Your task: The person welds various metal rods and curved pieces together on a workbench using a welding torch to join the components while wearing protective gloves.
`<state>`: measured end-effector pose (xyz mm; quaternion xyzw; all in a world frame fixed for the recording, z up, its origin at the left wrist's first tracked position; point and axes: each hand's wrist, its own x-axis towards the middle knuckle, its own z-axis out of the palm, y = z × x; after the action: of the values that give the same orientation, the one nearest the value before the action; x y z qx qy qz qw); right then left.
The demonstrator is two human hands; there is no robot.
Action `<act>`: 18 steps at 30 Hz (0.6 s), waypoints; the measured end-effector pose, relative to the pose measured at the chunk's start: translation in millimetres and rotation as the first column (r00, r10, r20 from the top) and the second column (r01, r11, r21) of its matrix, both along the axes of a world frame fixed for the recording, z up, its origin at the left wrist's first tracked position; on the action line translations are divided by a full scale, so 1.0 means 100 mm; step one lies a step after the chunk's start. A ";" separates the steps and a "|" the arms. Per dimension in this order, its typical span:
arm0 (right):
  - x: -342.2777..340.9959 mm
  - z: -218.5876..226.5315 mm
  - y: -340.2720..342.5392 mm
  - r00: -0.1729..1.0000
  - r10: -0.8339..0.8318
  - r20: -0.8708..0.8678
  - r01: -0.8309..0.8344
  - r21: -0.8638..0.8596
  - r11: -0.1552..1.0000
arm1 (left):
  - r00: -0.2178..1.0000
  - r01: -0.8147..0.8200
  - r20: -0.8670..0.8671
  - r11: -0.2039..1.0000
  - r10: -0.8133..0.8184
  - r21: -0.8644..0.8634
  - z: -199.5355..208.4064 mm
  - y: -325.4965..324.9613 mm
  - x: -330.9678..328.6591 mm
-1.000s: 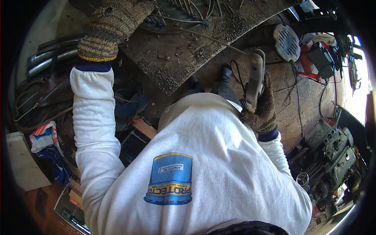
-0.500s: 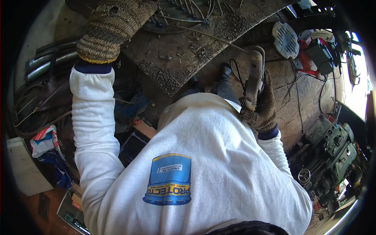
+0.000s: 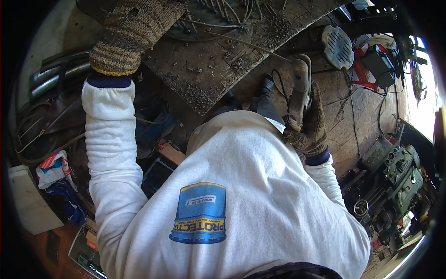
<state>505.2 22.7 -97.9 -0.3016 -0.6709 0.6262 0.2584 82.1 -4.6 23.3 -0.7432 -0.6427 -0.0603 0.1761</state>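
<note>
My right hand (image 3: pixel 312 130), in a brown knitted glove, is closed around the handle of a worn welding electrode holder (image 3: pixel 298 93). A thin welding rod (image 3: pixel 251 45) is clamped in its head and slants up and left over the table. The rod's tip lies close to a piece of work made of thin bent metal rods (image 3: pixel 227 18), partly cut off by the upper edge. My left hand (image 3: pixel 134 35), gloved alike, reaches over the table's left side beside that piece. Its fingers are mostly out of the picture, so their grip is hidden.
The dark metal table (image 3: pixel 195 79) is strewn with slag bits; its corner points towards me. Right of it stand a slotted metal stool seat (image 3: pixel 338 47), a red and black machine (image 3: pixel 371 67) and a green lathe-like machine (image 3: pixel 399 181). Cables cross the floor. Metal tubes (image 3: pixel 60 76) lie left.
The rod's tip has shifted very slightly left, along with the electrode holder in my right hand. My left hand has barely moved.
</note>
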 end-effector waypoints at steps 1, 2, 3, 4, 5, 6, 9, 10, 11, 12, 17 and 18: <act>0.01 -0.01 0.01 1.000 0.000 0.001 0.000 0.000 1.000 | 0.996 0.002 -0.093 1.000 -0.002 -0.007 0.01 -0.01 0.02; 0.02 -0.02 0.02 1.000 0.002 0.010 -0.002 0.000 1.000 | 0.982 0.002 -0.187 1.000 -0.004 -0.013 0.02 -0.01 0.02; 0.01 -0.02 0.02 1.000 0.005 0.019 -0.005 0.000 1.000 | 0.982 0.001 -0.189 1.000 -0.003 -0.013 0.01 0.00 0.01; 0.01 0.00 0.03 1.000 0.006 0.017 -0.006 0.000 1.000 | 0.997 0.030 -0.069 1.000 -0.029 0.007 -0.03 0.01 -0.01; 0.00 0.03 0.03 0.999 0.004 0.046 -0.004 -0.004 1.000 | 0.997 0.058 0.052 0.998 -0.059 0.032 -0.04 0.02 -0.03; 0.00 0.05 0.03 0.997 0.002 0.074 -0.001 -0.007 1.000 | 0.997 0.059 0.051 0.998 -0.061 0.033 -0.03 0.03 -0.03; -0.01 0.05 0.03 0.998 -0.009 0.063 0.009 0.001 1.000 | 0.936 -0.030 0.346 0.993 0.069 -0.118 0.08 0.04 -0.02; -0.01 0.05 0.04 0.998 -0.011 0.063 0.011 0.000 1.000 | 0.896 -0.020 0.434 0.986 0.092 -0.168 0.12 0.04 -0.02; 0.00 0.05 0.04 0.999 -0.007 0.051 0.008 -0.018 1.000 | 0.849 -0.007 0.514 0.976 0.120 -0.216 0.15 0.04 -0.01; 0.00 0.05 0.04 0.999 -0.003 0.040 0.005 -0.036 0.999 | 0.850 -0.006 0.513 0.976 0.119 -0.217 0.17 0.05 0.00; 0.01 0.04 0.03 0.999 -0.011 0.038 0.013 -0.042 0.999 | 0.675 0.021 0.716 0.965 0.180 -0.262 0.13 0.07 -0.07; 0.01 0.03 0.03 0.999 0.001 0.041 0.000 -0.019 1.000 | 0.675 0.020 0.716 0.965 0.181 -0.263 0.11 0.07 -0.07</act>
<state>506.5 25.6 -94.7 -0.3167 -0.6701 0.6262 0.2418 75.1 2.4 34.5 -0.6431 -0.6936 -0.2641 -0.1887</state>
